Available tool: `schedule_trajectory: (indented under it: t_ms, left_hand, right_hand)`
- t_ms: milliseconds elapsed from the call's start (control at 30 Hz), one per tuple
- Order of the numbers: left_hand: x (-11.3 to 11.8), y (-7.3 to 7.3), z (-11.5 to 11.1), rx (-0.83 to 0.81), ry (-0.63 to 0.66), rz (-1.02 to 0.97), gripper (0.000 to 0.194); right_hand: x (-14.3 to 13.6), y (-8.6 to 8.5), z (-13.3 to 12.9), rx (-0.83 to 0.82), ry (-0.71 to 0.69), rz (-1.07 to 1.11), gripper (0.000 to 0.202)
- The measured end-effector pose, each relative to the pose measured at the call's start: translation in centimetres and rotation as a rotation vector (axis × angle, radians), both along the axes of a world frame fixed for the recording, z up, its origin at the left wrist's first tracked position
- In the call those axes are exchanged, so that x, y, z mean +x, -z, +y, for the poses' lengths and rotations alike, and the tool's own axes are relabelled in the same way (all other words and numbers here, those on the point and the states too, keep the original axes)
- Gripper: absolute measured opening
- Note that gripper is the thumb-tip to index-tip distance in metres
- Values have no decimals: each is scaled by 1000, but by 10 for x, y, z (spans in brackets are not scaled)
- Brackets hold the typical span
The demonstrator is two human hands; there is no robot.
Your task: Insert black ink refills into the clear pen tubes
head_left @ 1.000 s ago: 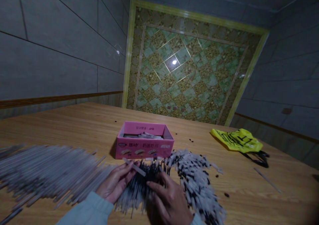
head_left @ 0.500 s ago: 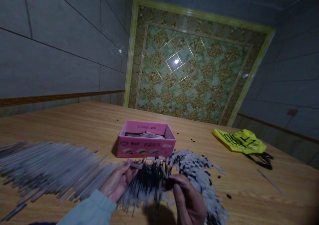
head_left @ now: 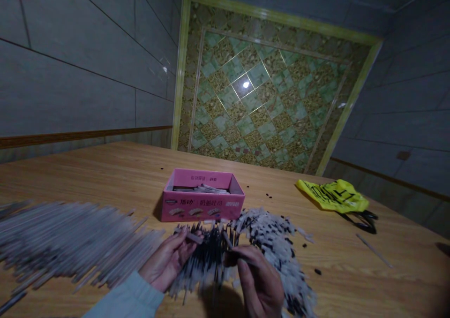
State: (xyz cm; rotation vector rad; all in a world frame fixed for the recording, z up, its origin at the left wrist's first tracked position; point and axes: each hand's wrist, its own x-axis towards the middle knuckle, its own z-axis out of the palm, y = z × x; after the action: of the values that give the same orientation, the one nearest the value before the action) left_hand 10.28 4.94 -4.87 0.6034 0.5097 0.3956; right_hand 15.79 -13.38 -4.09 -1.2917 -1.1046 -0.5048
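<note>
My left hand (head_left: 171, 260), in a pale blue sleeve, is pinched on a short greyish stick (head_left: 194, 237) between thumb and fingers. My right hand (head_left: 256, 278) is curled, thumb against the fingers, with a thin grey stick (head_left: 227, 239) poking up from it. Between and below the hands lies a pile of thin dark-tipped sticks (head_left: 211, 247). A heap of small clear and black pieces (head_left: 272, 238), like little caps, spreads to the right of it. Just beyond the hands stands an open pink box (head_left: 203, 208) with several greyish sticks inside.
Many long translucent sticks (head_left: 66, 238) lie side by side on the wooden table (head_left: 116, 168) at the left. A yellow bag (head_left: 333, 196) with black handles rests at the right, near a single stick (head_left: 374, 251). Small black bits (head_left: 318, 271) are scattered about. Tiled walls surround the table.
The view has shifted slightly, so the box and bag appear a little further left. Both hands keep their grips, and my right hand is marginally closer to my left.
</note>
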Motion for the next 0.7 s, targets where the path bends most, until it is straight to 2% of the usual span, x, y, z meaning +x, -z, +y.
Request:
schedule_trajectory:
  t_ms: [133,300,500,700]
  left_hand:
    - [1,-2,-2,-38,-1,5,22]
    - [-1,-1,-5,-39,4,-11,21]
    - [-2,3,-11,-22,99,-3,14]
    - [-4,-5,-26,-76,168,-17,16]
  right_hand:
    - [1,-2,-2,-4,-34,-26,25]
    - [5,-3,-4,-86,-49,-75,28]
    - [6,-5,-7,-152,14,-41,26]
    - [11,-3,-2,-329,-16,-7,29]
